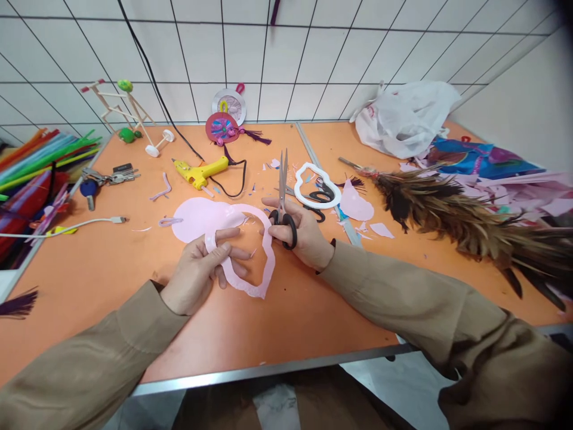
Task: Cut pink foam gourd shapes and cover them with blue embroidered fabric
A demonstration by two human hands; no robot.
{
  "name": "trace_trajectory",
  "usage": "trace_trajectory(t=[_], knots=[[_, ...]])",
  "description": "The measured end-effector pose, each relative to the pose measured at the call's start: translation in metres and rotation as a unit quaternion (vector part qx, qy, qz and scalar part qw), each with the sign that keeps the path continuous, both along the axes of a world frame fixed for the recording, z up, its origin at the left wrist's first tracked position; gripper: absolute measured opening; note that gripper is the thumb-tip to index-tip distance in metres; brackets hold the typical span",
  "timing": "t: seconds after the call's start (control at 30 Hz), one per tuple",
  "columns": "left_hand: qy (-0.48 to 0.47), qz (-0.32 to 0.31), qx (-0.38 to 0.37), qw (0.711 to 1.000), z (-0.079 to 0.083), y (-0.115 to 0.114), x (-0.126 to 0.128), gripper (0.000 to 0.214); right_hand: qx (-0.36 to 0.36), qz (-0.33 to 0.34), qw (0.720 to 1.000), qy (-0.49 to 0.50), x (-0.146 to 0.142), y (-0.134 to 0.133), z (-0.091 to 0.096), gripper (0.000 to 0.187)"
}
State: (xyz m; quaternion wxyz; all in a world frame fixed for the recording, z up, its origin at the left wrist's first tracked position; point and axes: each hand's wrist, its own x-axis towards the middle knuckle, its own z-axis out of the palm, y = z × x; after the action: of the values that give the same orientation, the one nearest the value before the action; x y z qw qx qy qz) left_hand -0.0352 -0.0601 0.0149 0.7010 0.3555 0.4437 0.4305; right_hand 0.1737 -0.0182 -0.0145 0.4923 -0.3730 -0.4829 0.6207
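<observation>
My left hand [208, 260] pinches a thin pink cut-out frame [268, 266] with a wavy outline and a large hole in its middle. In my right hand [304, 230] is a pair of scissors [283, 185] with black handles, its blades pointing up toward the wall and close together. The fingers of that hand also lie against the frame's right side. Behind the left hand, a solid pink shape [192, 220] with a small cord loop [171, 222] rests on the table. A white wavy frame [301, 179] lies beyond the right hand, partly over a second pair of scissors [323, 196].
A yellow glue gun [199, 173] with its black cord sits behind the pink shape. Keys [110, 176] and a white cable [89, 224] are at left. Feathers [447, 206], a white plastic bag [403, 116] and pink scraps [357, 202] occupy the right. The table's metal edge [268, 365] is nearest me.
</observation>
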Motion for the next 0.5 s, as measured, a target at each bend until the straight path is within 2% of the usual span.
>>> trace_trajectory(t=[0.5], knots=[[-0.016, -0.009, -0.013, 1.0, 0.0031, 0.0034, -0.0013, 0.046, -0.016, -0.001, 1.0, -0.005, -0.0021, -0.0004, 0.0002, 0.058]])
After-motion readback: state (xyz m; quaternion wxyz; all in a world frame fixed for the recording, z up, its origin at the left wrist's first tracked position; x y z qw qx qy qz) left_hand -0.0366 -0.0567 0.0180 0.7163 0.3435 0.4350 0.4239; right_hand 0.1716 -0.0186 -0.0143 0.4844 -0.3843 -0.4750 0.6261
